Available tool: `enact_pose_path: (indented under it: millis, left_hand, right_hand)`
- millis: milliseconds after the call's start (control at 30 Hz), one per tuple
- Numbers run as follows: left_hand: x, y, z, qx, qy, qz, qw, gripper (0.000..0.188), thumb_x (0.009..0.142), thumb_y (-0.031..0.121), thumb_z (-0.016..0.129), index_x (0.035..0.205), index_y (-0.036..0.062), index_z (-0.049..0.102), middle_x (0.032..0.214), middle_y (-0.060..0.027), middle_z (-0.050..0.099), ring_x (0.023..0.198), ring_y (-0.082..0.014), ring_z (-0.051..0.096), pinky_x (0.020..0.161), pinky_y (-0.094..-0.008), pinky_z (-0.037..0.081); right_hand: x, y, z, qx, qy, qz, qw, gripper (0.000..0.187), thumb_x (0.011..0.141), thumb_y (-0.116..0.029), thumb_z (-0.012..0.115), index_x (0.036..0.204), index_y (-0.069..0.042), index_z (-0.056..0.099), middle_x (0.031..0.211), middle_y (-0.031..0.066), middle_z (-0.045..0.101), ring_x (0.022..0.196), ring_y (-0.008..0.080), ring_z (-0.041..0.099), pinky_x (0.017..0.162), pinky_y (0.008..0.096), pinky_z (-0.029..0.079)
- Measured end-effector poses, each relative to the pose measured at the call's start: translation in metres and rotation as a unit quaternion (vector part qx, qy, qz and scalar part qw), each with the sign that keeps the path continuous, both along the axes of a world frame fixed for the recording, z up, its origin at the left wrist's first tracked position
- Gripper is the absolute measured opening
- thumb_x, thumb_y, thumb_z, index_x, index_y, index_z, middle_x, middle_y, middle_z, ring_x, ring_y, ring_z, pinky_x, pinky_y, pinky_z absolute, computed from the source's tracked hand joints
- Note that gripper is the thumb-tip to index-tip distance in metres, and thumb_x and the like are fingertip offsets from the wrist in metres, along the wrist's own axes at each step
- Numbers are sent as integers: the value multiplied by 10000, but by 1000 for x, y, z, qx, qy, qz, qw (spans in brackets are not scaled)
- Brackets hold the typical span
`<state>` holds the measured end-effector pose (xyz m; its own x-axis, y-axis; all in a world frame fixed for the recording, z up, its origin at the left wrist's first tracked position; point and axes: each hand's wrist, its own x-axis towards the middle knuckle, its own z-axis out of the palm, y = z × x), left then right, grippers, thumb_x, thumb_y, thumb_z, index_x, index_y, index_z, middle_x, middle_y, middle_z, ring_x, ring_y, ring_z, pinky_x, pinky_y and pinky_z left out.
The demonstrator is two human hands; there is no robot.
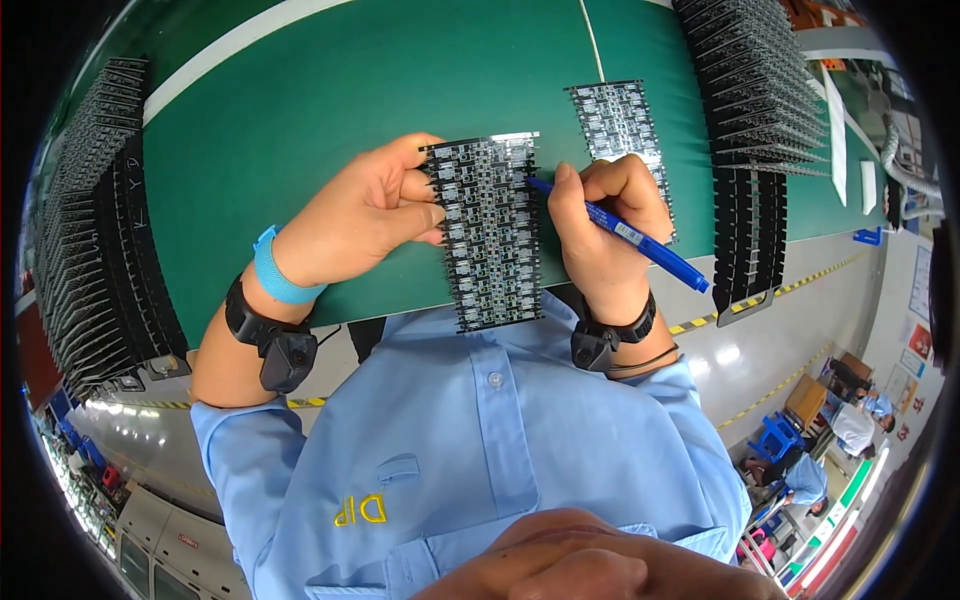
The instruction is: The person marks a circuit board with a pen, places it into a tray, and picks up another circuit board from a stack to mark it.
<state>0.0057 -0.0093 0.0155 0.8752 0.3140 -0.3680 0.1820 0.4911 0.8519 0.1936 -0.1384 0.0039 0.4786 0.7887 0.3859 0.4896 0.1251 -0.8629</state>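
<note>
My left hand grips the left edge of a black circuit board panel, thumb in front and fingers behind. Rows of small components cover the panel, which is held up off the table with its lower end toward my chest. My right hand is closed around a blue marker pen. The pen's tip meets or nearly meets the panel's right edge near its upper part; I cannot tell if it touches. Beyond my right hand, a second circuit board panel lies on the green table mat, partly hidden by that hand.
Black slotted racks flank the green mat: the left rack and the right rack both hold many upright panels. A thin pale cord runs down to the second panel. Several people sit at benches in the far lower right.
</note>
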Motion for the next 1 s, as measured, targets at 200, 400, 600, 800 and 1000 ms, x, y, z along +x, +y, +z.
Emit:
enact_pose_path:
  millis: [200,400,600,800,1000]
  left_hand:
    - [1,2,0,12,1,-11,1000,560,897,-61,451,1430,69,341,1087,-55,653,935,-102,622,809,-272,511]
    - [1,2,0,20,2,-13,1000,566,895,-60,450,1434,69,337,1080,-57,652,924,-102,622,811,-275,513]
    - [-1,2,0,24,4,-19,1000,548,900,-74,448,1425,44,347,1152,-59,635,980,-99,616,820,-253,513]
    - [0,3,1,19,-8,-23,1000,532,908,-76,449,1420,31,350,1177,-55,627,1004,-94,611,822,-241,513]
    - [0,3,1,21,-6,-23,999,527,910,-76,450,1417,26,349,1170,-53,626,994,-87,609,816,-235,512]
  right_hand:
    - [3,1,-5,42,52,-22,998,306,801,-3,740,690,-67,461,565,-9,501,484,38,427,446,211,355]
    - [0,4,-4,46,33,-35,998,289,811,11,730,717,-57,465,596,-2,519,512,39,436,472,206,360]
    - [1,3,-5,17,22,-10,1000,263,826,66,692,751,-36,461,660,27,557,562,55,474,530,204,391]
    - [1,5,-5,19,11,-11,1000,258,831,60,694,762,-35,464,668,29,560,565,56,483,531,202,394]
    - [1,6,-5,20,9,-7,1000,258,833,52,699,766,-34,464,672,30,558,568,57,491,527,201,397]
